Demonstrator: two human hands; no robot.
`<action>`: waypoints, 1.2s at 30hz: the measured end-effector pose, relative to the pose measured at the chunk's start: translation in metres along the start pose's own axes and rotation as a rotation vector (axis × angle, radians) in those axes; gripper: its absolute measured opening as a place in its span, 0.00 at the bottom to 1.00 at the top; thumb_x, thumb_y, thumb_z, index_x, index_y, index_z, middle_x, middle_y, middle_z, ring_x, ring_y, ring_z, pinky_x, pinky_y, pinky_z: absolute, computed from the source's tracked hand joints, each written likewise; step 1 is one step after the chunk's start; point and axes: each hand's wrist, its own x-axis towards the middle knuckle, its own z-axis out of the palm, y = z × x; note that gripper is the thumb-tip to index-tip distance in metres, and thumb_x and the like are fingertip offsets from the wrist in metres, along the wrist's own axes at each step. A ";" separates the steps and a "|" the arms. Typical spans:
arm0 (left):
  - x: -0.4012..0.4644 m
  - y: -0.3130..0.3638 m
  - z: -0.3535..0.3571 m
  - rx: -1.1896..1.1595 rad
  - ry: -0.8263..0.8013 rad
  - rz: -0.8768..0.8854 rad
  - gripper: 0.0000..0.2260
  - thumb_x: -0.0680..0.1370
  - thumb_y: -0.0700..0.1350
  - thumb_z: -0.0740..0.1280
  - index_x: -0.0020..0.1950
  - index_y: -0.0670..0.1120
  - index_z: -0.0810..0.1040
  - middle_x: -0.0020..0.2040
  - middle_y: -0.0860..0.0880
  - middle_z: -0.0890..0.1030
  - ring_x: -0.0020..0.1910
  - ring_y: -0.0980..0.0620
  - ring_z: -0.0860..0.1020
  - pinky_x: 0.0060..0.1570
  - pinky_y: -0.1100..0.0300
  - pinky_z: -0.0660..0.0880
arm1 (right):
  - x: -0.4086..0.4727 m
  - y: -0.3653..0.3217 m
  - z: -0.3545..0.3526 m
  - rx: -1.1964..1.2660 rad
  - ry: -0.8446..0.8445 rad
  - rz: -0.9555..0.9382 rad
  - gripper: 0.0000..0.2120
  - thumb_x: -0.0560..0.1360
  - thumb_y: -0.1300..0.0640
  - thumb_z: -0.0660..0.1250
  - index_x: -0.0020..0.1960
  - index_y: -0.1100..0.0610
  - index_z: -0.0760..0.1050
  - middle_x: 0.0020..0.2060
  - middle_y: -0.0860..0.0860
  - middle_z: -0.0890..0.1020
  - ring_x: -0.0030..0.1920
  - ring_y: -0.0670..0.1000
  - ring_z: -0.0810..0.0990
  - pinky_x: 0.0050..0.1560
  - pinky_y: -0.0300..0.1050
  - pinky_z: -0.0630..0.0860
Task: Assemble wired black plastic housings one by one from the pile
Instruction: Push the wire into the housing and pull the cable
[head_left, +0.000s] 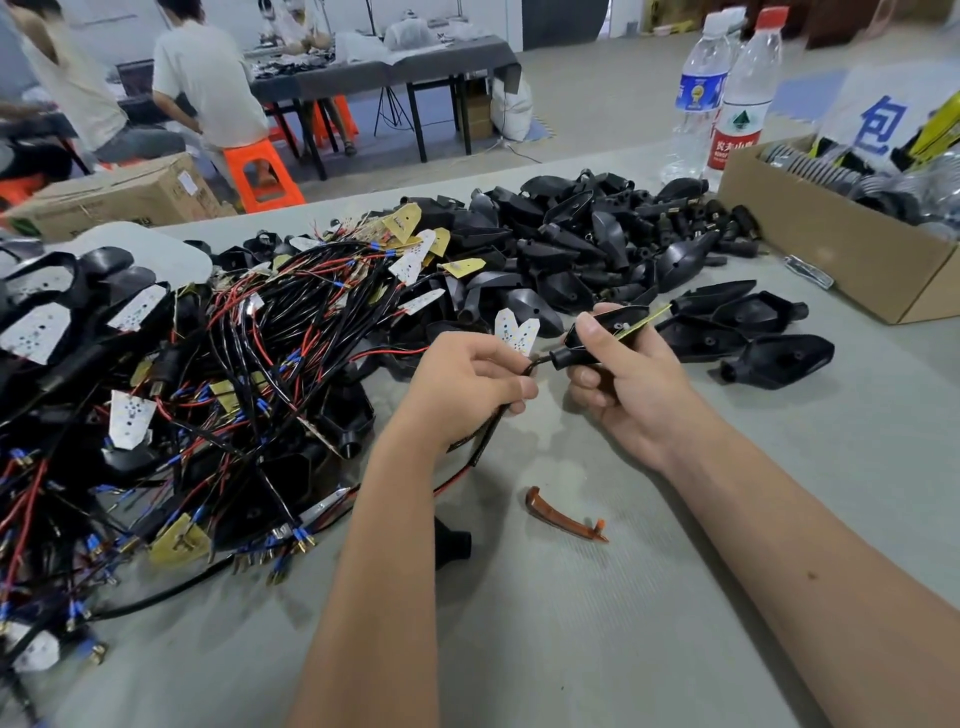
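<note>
Threading looks to be the step in hand: one black housing (605, 332) held above the desk (649, 597), a sleeved wire (498, 421) running out of its neck toward the left. Right hand (623, 384) curled around the housing, thumb along its top edge. Left hand (467, 379) pinches the wire just left of the neck, fingers closed on it. Both hands near each other, slightly apart, wire bridging the gap. A white LED board (517, 330) shows just behind the left hand's fingers; cannot tell whether it belongs to this wire.

Next move, by my reading: draw the wire through the neck until the board seats in the shell. Calls for a steady grip on the shell and a straight pull.

Tangled wired pile (208, 374) lies left; empty black shells (597, 239) heaped far centre. An orange lens strip (563, 514) lies near, below the hands. Cardboard box (852, 249) far right.
</note>
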 end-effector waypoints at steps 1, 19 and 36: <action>0.000 0.000 -0.001 -0.043 -0.005 -0.015 0.05 0.75 0.31 0.74 0.48 0.38 0.83 0.40 0.38 0.86 0.34 0.48 0.83 0.39 0.57 0.81 | 0.000 0.000 0.000 -0.002 0.005 -0.004 0.17 0.77 0.59 0.72 0.59 0.54 0.66 0.36 0.49 0.79 0.29 0.47 0.69 0.25 0.36 0.64; -0.007 -0.009 -0.021 -0.064 -0.123 -0.069 0.06 0.82 0.30 0.64 0.54 0.34 0.80 0.37 0.43 0.86 0.31 0.53 0.82 0.33 0.65 0.79 | 0.002 -0.005 -0.004 0.088 -0.033 0.028 0.10 0.78 0.65 0.67 0.53 0.55 0.69 0.41 0.52 0.78 0.31 0.49 0.70 0.26 0.37 0.63; -0.002 -0.007 -0.015 0.172 -0.121 0.005 0.07 0.81 0.33 0.66 0.53 0.39 0.84 0.38 0.48 0.87 0.28 0.56 0.74 0.28 0.71 0.69 | 0.004 0.002 -0.003 -0.192 0.151 -0.105 0.07 0.82 0.58 0.67 0.52 0.62 0.73 0.46 0.60 0.86 0.25 0.51 0.72 0.22 0.40 0.63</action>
